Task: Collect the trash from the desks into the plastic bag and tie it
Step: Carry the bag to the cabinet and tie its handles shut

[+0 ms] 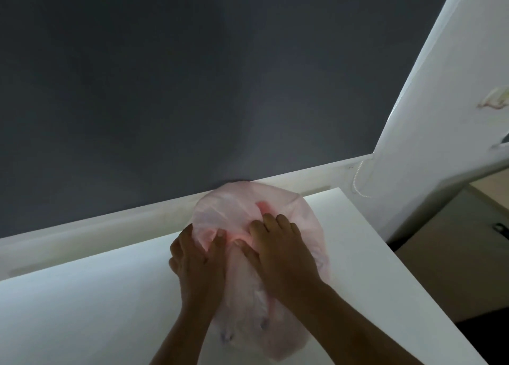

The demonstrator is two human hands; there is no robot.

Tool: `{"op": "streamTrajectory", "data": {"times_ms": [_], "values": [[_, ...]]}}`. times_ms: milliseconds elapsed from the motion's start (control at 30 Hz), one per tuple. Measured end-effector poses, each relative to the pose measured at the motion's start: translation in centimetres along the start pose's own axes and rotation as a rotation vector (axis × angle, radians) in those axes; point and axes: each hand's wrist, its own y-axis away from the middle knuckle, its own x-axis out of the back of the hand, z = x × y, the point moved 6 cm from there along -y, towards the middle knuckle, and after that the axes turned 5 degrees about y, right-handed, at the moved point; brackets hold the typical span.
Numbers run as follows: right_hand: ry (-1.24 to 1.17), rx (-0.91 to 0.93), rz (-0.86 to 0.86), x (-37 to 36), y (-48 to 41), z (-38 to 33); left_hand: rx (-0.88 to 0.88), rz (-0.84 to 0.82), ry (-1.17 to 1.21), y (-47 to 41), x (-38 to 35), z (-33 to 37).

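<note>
I had both hands on the pink bag (256, 210) on the desk (82, 309): left hand (198, 260) and right hand (281, 251) pinching gathered film. Thin, light, slippery, I judged; best gripped at the bunched neck, center.

Both my bare forearms reach forward, side by side. My left hand (197, 262) is knuckles up with its fingers curled and pinched shut. My right hand (281, 250) lies palm down beside it, fingers bent and gripping, thumb tucked toward the left.

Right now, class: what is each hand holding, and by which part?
Both the left hand and right hand grip the pink plastic bag by its bunched film near the middle.
</note>
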Motion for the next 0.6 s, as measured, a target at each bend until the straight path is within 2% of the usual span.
{"op": "streamTrajectory", "data": {"times_ms": [200, 300, 600], "values": [[-0.112, -0.053, -0.036, 1.7, 3.4, 6.1, -0.07, -0.008, 0.022, 4.7, -4.0, 4.5], [-0.131, -0.114, 0.002, 3.6, 6.4, 12.6, -0.145, -0.036, 0.048, 9.1, -8.7, 8.2], [-0.159, -0.259, 0.095, 9.7, 17.4, 34.6, -0.197, -0.154, 0.085, 23.8, -27.1, 16.8]]}}
